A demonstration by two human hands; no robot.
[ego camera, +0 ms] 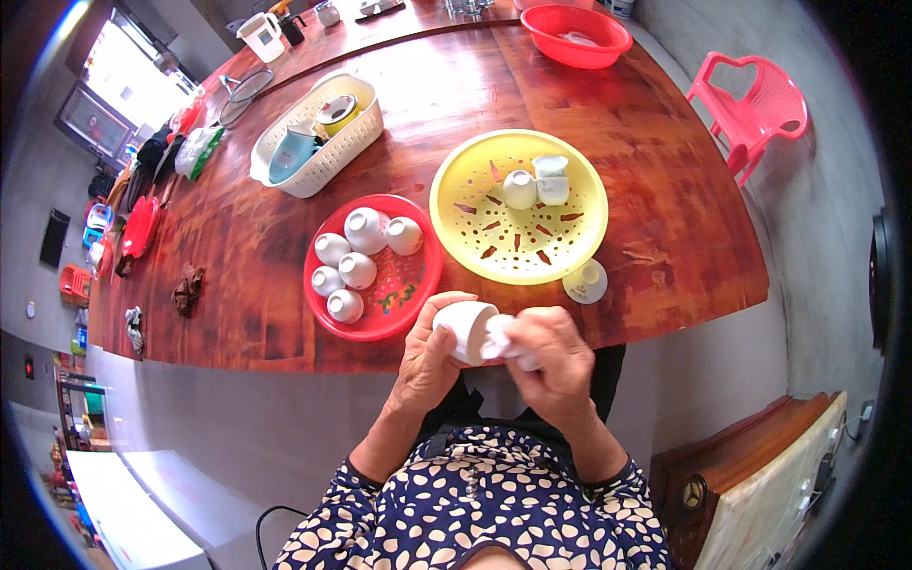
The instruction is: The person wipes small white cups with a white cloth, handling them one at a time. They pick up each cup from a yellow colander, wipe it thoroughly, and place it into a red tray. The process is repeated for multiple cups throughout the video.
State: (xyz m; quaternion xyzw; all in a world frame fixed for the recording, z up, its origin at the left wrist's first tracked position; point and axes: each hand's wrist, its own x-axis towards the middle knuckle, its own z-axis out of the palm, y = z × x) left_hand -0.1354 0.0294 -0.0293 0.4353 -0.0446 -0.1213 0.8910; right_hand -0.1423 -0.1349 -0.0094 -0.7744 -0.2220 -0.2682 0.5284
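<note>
My left hand grips a white cup tilted on its side, its mouth facing right. A crumpled white cloth or tissue is pinched in my right hand, at the cup's mouth; the hand is slightly blurred. Just beyond, a red plastic tray with a floral print bears several upside-down white cups. To its right stands a yellow perforated colander with a few white cups inside. Another white cup sits on the table against the colander's near rim.
A cream perforated basket holds a blue jug-like item and a yellow lidded item. A red basin is at the far right of the wooden table. Rackets and a crumpled brown cloth lie left. A pink chair stands right.
</note>
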